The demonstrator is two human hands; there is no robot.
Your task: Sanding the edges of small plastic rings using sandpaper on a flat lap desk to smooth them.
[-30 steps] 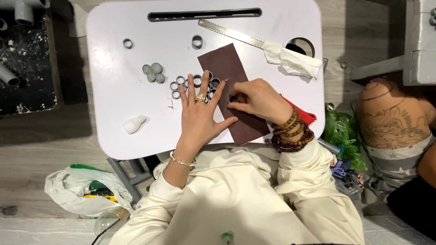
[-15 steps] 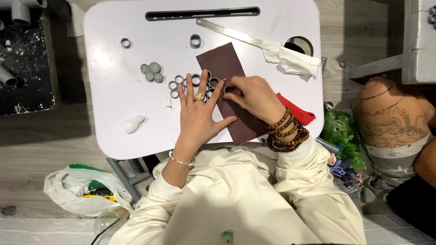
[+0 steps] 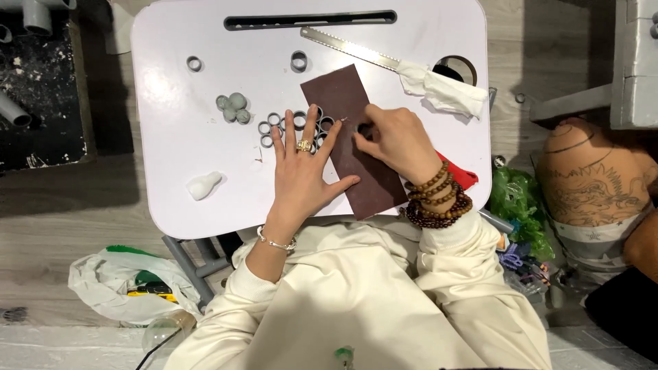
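A small white desk (image 3: pixel 171 178) is seen from above, and on it a dark brown sheet of sandpaper (image 3: pixel 356 147) is laid with its long axis running from the far side toward the person, tilted a little so that the near end lies further right. The left hand (image 3: pixel 301 171) is spread flat, fingers released and holding nothing, its palm and thumb pressed on the sheet's left edge while the fingertips reach over a cluster of small grey rings (image 3: pixel 288 123) just beside that edge. The right hand (image 3: pixel 394 140) is set on the sheet's upper half, to the right of the left hand, its grip clenched around something small and dark pressed against the abrasive; what the piece is cannot be told. The sheet thus lies directly beneath both hands, the right being the nearer to its middle.
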